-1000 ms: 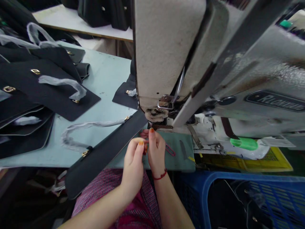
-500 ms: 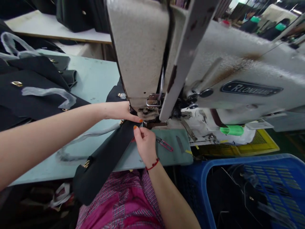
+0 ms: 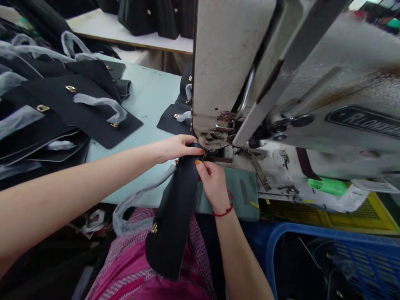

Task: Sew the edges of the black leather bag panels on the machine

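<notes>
Head view: a black strap [image 3: 175, 212] is held closed-fingered by the left hand [image 3: 176, 148] just beside the sewing machine [image 3: 231, 54], its edge pinched by the right hand [image 3: 212, 181].

Dark oval badge [image 3: 364, 121] on the sewing mach. arm [image 3: 340, 79]: raised silver letters, starts "RLON", rest cut off by frame edge. Small white tag [image 3: 371, 186] right of mach. bed, too blurry to read.

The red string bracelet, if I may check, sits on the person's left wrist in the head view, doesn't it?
Not quite: the red string bracelet sits on the right wrist, not the left, as the head view shows, just behind the right hand.
</notes>
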`<state>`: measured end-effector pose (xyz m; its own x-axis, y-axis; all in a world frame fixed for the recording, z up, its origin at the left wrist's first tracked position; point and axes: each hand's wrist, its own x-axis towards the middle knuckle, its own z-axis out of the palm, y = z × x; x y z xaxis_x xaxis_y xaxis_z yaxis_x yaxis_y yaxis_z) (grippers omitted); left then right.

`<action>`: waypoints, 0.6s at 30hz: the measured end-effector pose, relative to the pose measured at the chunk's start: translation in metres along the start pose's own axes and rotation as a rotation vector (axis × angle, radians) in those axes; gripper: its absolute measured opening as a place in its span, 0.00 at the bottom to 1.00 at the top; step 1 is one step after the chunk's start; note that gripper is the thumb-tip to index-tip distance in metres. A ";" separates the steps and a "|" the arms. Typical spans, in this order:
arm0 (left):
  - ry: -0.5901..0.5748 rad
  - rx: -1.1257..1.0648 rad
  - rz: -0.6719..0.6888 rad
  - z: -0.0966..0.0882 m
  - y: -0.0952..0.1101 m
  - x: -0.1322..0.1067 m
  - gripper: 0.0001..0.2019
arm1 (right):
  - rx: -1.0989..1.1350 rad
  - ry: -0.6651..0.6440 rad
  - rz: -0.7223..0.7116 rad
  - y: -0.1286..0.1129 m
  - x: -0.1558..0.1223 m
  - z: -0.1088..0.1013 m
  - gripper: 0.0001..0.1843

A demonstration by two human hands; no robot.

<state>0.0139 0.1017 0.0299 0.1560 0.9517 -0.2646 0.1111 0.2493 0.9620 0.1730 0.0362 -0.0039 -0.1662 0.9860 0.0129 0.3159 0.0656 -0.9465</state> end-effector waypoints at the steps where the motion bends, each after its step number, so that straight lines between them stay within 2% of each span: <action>1: -0.017 0.007 -0.003 0.002 -0.002 -0.003 0.11 | -0.001 -0.017 -0.002 0.000 0.000 -0.004 0.23; 7: 0.091 0.024 -0.006 0.011 -0.006 -0.012 0.12 | 0.048 -0.056 0.010 0.003 -0.004 -0.012 0.24; 11: 0.005 0.131 0.119 -0.005 -0.014 -0.005 0.15 | 0.060 -0.060 0.024 0.002 -0.011 -0.011 0.24; 13: 0.025 0.202 0.221 -0.023 -0.029 -0.004 0.17 | 0.062 -0.057 0.034 0.000 -0.017 -0.012 0.25; 16: 0.167 0.329 0.310 -0.050 -0.066 -0.014 0.22 | 0.065 -0.064 0.073 -0.004 -0.027 -0.015 0.25; 18: 0.137 0.463 0.311 -0.061 -0.093 -0.027 0.27 | 0.066 -0.080 0.104 -0.004 -0.035 -0.016 0.25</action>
<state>-0.0603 0.0642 -0.0483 0.1253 0.9898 0.0673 0.5031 -0.1219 0.8556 0.1920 0.0035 0.0049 -0.2107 0.9714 -0.1094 0.2736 -0.0488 -0.9606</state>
